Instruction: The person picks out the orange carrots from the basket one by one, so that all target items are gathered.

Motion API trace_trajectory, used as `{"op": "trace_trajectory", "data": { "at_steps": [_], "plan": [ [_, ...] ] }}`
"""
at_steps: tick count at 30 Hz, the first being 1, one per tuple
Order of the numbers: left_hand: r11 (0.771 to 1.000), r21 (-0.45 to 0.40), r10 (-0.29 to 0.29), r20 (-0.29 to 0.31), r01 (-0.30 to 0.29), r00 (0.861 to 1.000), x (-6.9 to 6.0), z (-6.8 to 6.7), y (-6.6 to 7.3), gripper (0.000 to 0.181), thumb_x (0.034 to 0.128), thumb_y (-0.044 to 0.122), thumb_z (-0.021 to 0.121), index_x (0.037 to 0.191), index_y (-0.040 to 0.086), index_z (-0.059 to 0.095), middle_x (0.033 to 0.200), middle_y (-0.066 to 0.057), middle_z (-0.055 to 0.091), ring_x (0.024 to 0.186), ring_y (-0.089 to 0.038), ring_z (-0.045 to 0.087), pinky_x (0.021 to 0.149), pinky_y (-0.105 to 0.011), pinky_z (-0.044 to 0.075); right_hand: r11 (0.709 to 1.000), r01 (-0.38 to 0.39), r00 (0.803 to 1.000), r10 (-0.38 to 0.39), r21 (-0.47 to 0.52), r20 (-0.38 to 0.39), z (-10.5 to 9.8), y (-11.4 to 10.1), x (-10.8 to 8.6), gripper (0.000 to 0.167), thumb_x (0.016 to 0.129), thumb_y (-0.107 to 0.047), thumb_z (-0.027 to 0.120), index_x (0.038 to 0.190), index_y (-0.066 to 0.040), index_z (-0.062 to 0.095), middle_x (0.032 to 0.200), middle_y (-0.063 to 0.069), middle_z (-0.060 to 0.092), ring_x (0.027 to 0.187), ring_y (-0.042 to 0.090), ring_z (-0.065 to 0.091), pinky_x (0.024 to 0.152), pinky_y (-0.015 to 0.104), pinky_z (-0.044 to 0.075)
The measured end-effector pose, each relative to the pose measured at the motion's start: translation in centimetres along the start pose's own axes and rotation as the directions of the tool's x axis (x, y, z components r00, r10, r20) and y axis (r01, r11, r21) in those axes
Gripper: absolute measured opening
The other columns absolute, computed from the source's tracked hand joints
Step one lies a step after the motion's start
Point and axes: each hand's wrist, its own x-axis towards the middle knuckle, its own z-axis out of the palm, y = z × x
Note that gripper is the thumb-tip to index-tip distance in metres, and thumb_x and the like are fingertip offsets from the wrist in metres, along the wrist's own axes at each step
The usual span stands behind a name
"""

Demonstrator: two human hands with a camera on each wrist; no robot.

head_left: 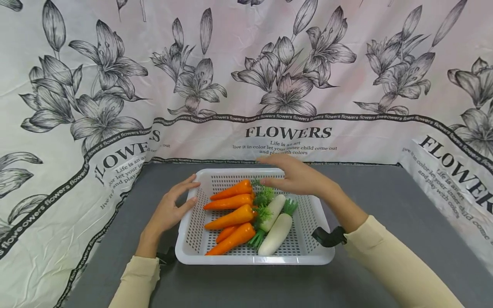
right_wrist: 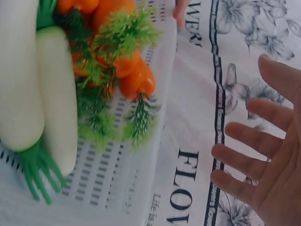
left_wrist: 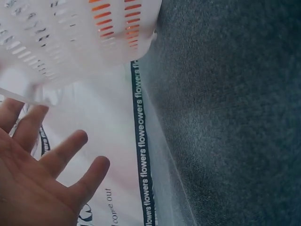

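Observation:
A white plastic basket (head_left: 254,259) with slotted walls holds several orange carrots (head_left: 231,217) with feathery green tops, and two white radishes (head_left: 275,234) with green leaves. My left hand (head_left: 169,210) is at the basket's left rim, its fingertips at the edge. In the left wrist view, the fingers of the left hand (left_wrist: 44,165) are spread beside the basket wall (left_wrist: 94,52). Over the basket's back right part hovers my right hand (head_left: 298,174), fingers extended, holding nothing. The right wrist view has the right hand (right_wrist: 268,155) apart from the vegetables, its fingers spread.
The basket stands on a dark grey tabletop (head_left: 246,286). Behind and on both sides hangs a white cloth (head_left: 215,141) printed with flowers and lettering. A black strap piece (head_left: 329,236) sits at the right wrist, near the basket's right rim.

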Motion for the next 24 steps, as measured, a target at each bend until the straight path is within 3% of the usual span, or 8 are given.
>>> {"op": "trace_trajectory", "data": {
  "at_steps": [9,16,19,24],
  "plan": [
    [0.999,-0.042,0.010,0.013,-0.009,1.000,0.0,0.1,-0.2,0.046,0.0994,0.026,0.063,0.144,0.020,0.058,0.167,0.000,0.034,0.152,-0.040,0.032,0.115,-0.071,0.032,0.991,0.039,0.994,-0.051,0.125,0.092,2.6,0.4,2.6,0.054,0.094,-0.030,0.074,0.143,-0.013,0.059,0.144,0.008,0.061,0.130,0.031,0.058,0.109,0.054,0.048],
    [0.998,-0.054,0.023,0.012,-0.022,1.000,0.1,0.1,-0.6,0.046,0.0996,0.024,0.063,0.145,0.019,0.057,0.167,-0.002,0.034,0.151,-0.041,0.033,0.110,-0.070,0.039,0.991,0.055,0.987,-0.073,0.125,0.145,4.6,1.2,4.1,0.052,0.090,-0.027,0.077,0.139,-0.014,0.064,0.142,0.005,0.063,0.132,0.028,0.057,0.113,0.049,0.046],
    [0.998,-0.048,0.033,0.010,-0.033,0.999,0.1,0.2,-0.6,0.046,0.0997,0.023,0.063,0.145,0.019,0.057,0.167,-0.003,0.034,0.151,-0.040,0.034,0.109,-0.070,0.039,0.988,0.089,0.977,-0.111,0.123,0.184,5.4,1.4,4.6,0.049,0.088,-0.023,0.079,0.135,-0.012,0.067,0.137,0.005,0.067,0.127,0.027,0.060,0.111,0.049,0.047],
    [0.998,-0.047,0.030,0.008,-0.029,1.000,0.1,0.2,-0.6,0.046,0.0998,0.024,0.063,0.145,0.020,0.057,0.167,-0.001,0.034,0.150,-0.038,0.036,0.106,-0.069,0.042,0.967,0.179,0.940,-0.222,0.179,0.261,6.3,1.0,5.3,0.052,0.087,-0.017,0.080,0.136,-0.011,0.066,0.133,0.005,0.070,0.117,0.025,0.065,0.102,0.048,0.053]
  ]
}}
